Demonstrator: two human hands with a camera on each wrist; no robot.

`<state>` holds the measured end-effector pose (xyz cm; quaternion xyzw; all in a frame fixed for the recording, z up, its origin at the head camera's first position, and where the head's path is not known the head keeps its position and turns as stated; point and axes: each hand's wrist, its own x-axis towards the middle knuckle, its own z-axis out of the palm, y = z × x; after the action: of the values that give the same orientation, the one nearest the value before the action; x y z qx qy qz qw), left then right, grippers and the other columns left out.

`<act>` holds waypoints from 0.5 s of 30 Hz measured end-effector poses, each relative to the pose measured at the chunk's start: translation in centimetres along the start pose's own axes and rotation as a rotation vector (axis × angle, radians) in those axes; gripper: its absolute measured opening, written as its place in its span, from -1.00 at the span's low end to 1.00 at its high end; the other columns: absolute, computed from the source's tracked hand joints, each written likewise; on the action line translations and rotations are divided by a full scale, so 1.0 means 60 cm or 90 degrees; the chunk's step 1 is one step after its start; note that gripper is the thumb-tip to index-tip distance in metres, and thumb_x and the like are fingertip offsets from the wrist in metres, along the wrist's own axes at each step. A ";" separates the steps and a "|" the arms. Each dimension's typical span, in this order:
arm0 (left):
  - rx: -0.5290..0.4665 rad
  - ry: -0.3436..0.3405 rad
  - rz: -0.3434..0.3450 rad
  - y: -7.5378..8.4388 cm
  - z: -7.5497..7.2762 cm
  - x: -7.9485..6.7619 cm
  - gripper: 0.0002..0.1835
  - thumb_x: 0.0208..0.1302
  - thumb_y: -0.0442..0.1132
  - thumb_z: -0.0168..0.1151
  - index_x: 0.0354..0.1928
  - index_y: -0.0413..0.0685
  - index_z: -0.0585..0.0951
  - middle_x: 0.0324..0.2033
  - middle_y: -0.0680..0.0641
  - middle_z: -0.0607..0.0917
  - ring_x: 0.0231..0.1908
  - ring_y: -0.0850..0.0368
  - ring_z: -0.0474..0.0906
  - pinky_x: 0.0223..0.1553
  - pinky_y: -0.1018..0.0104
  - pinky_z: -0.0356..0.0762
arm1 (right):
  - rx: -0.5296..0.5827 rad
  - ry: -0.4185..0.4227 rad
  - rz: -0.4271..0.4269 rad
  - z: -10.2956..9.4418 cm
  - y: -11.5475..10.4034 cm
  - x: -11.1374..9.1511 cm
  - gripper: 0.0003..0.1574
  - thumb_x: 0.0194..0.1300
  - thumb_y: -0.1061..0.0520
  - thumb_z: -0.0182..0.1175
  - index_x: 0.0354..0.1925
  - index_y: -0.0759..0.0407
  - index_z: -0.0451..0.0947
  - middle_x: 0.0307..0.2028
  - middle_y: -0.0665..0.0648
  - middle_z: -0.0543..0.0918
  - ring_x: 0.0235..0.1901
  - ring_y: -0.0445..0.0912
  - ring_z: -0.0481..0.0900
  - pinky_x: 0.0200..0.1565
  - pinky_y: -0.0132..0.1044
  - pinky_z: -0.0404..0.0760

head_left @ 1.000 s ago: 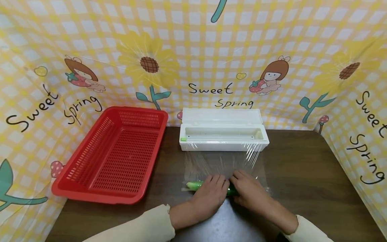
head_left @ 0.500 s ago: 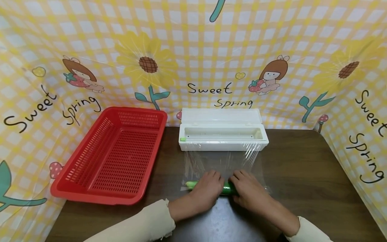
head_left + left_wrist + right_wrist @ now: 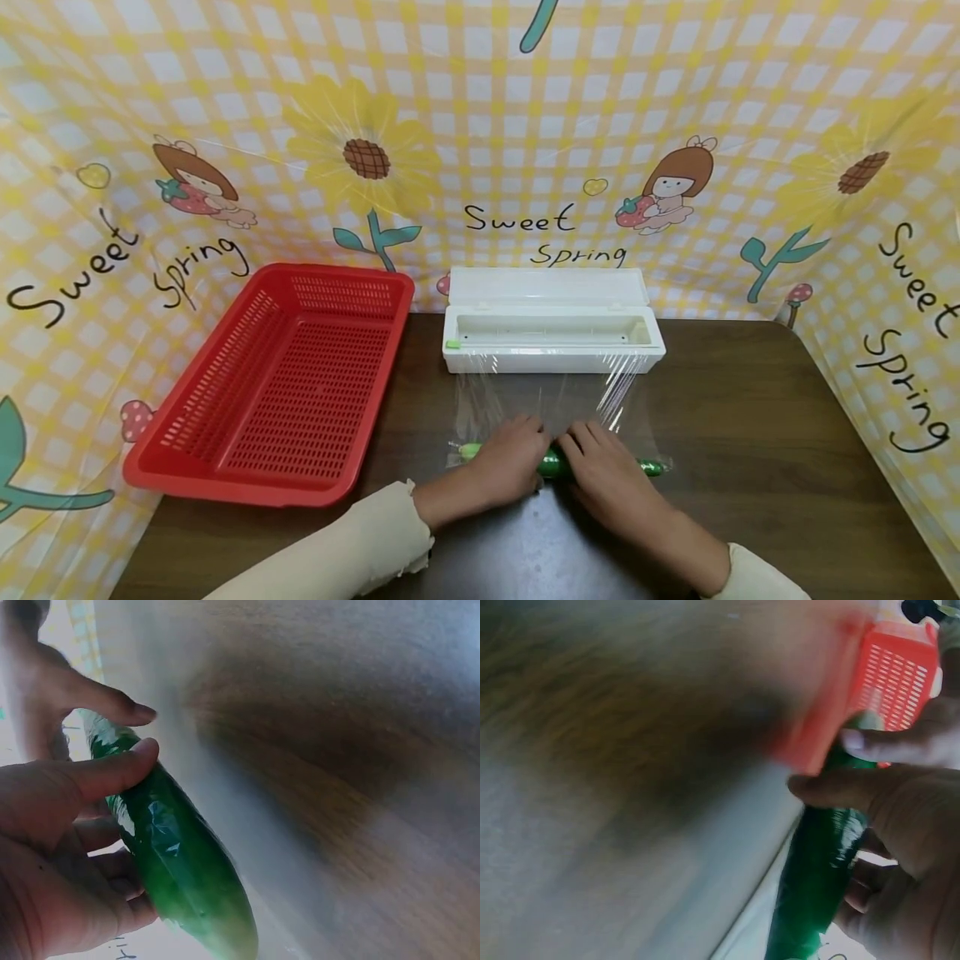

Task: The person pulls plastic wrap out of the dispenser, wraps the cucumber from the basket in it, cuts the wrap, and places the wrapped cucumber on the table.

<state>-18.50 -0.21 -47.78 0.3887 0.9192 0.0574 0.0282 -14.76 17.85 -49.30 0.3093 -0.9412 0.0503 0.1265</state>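
A green cucumber [image 3: 553, 465] lies crosswise near the table's front, with clear cling film [image 3: 555, 400] over it. The film runs back to the front edge of a white cling film box [image 3: 555, 360] whose lid stands up. My left hand [image 3: 510, 462] grips the cucumber left of its middle, and my right hand [image 3: 611, 479] grips it just to the right. In the left wrist view, thumb and fingers are on opposite sides of the shiny, wrapped cucumber [image 3: 187, 862]. The right wrist view shows the right thumb across the cucumber [image 3: 810, 877], fingers behind it.
A red plastic basket [image 3: 375, 400] with slotted sides stands at the left of the brown wooden table [image 3: 750, 433]. Behind and beside the table hangs a yellow checked cloth [image 3: 510, 150]. A small green tab [image 3: 453, 344] sits at the box's left front corner.
Both hands have shifted slightly, the right one a little leftward along the cucumber. The cucumber's right end, hidden before, now shows past the right hand. Box and basket stay put.
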 end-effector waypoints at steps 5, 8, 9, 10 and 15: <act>0.016 0.002 0.017 -0.004 -0.003 -0.001 -0.70 -0.06 -0.12 0.48 -0.27 -0.04 0.63 -0.37 0.06 0.55 -0.32 0.18 0.42 -0.28 0.35 0.42 | -0.058 0.005 -0.004 0.005 -0.004 0.004 -0.62 0.01 0.23 0.28 -0.14 0.18 0.46 -0.22 0.07 0.51 -0.16 -0.01 0.45 -0.11 -0.14 0.53; 0.038 0.018 0.031 -0.006 -0.002 -0.005 -0.69 -0.04 -0.14 0.44 -0.22 -0.04 0.62 -0.34 0.06 0.57 -0.30 0.18 0.44 -0.28 0.35 0.44 | -0.051 0.008 -0.008 0.002 -0.004 0.007 -0.58 -0.03 0.22 0.34 -0.14 0.18 0.49 -0.22 0.06 0.54 -0.15 -0.02 0.47 -0.12 -0.15 0.54; 0.044 0.024 0.034 -0.007 -0.002 -0.006 -0.68 -0.02 -0.14 0.43 -0.20 -0.04 0.62 -0.33 0.06 0.57 -0.29 0.18 0.44 -0.28 0.35 0.44 | -0.043 0.006 -0.007 0.001 -0.004 0.008 -0.56 -0.05 0.21 0.37 -0.13 0.18 0.49 -0.22 0.06 0.55 -0.15 -0.03 0.48 -0.12 -0.15 0.54; 0.049 0.031 0.034 -0.007 0.000 -0.008 -0.66 -0.01 -0.13 0.42 -0.17 -0.05 0.61 -0.31 0.05 0.58 -0.27 0.18 0.45 -0.26 0.34 0.45 | -0.034 0.003 -0.005 0.000 -0.004 0.009 -0.53 -0.07 0.20 0.39 -0.13 0.18 0.50 -0.22 0.05 0.56 -0.14 -0.03 0.48 -0.11 -0.15 0.54; 0.113 0.074 0.028 0.002 0.006 -0.015 -0.49 0.03 -0.03 0.39 0.03 -0.06 0.54 -0.14 0.00 0.56 -0.09 0.10 0.46 -0.07 0.24 0.46 | 0.000 -0.015 0.006 -0.005 0.001 0.011 -0.48 -0.10 0.21 0.43 -0.09 0.19 0.53 -0.20 0.05 0.58 -0.12 -0.04 0.49 -0.08 -0.14 0.54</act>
<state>-17.74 -0.75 -48.09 0.4055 0.9121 -0.0009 -0.0607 -15.26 17.60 -48.85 0.3057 -0.9440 0.0472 0.1149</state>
